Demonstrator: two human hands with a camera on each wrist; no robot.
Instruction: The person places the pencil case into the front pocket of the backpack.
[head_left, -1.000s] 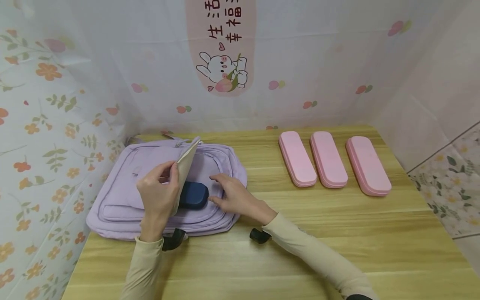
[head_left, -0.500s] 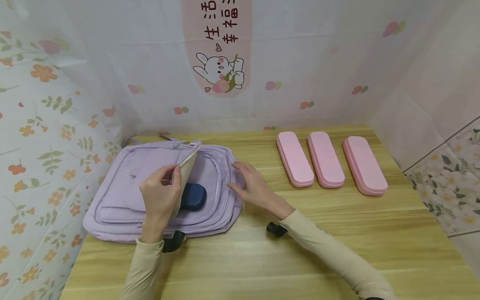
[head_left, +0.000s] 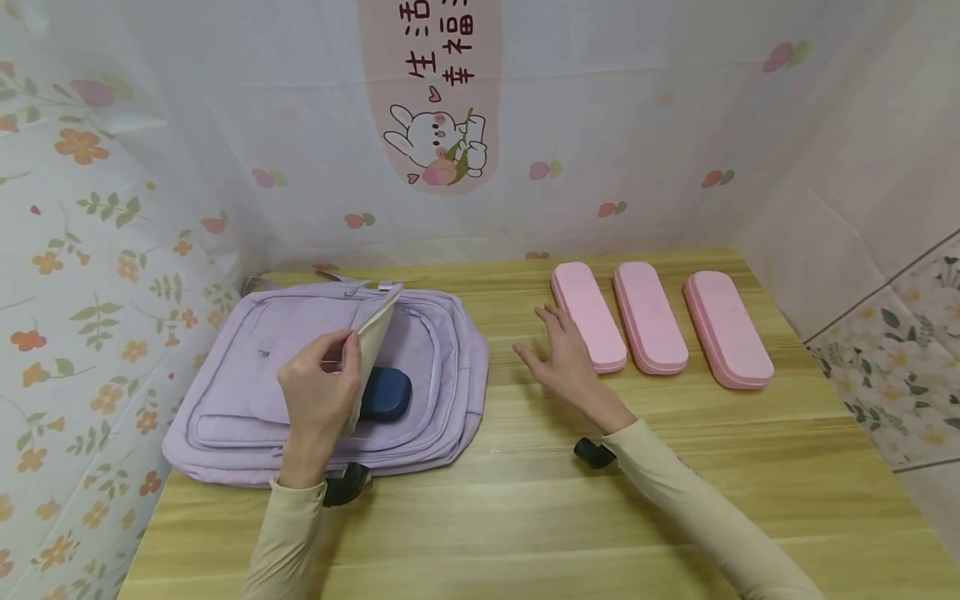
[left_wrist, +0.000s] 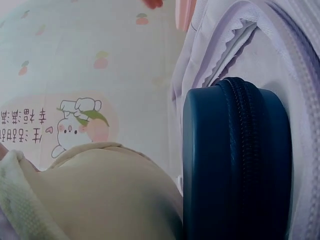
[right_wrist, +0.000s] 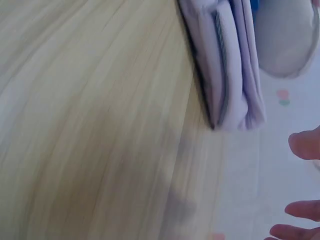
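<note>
Pinching the cream-lined lilac fabric flap (head_left: 372,346) with the left hand (head_left: 318,387), thumb to bent fingers, up off the soft lilac backpack (head_left: 247,375) lying on the wood-grain table (head_left: 480,508). Hanging the right hand (head_left: 573,369), fingers spread and gripping nothing, beside the nearest oblong pink case (head_left: 592,312); hard to say whether touching. See the smooth, rounded navy-blue case (head_left: 387,396) lying in the bag's pocket (head_left: 412,333), partly behind the flap! Looks like pocket-filling; seems to call next for curling those spread fingers round the pink case. Shows, from the left wrist alone, the dark toothed zip (left_wrist: 247,145) along the navy case's side.
</note>
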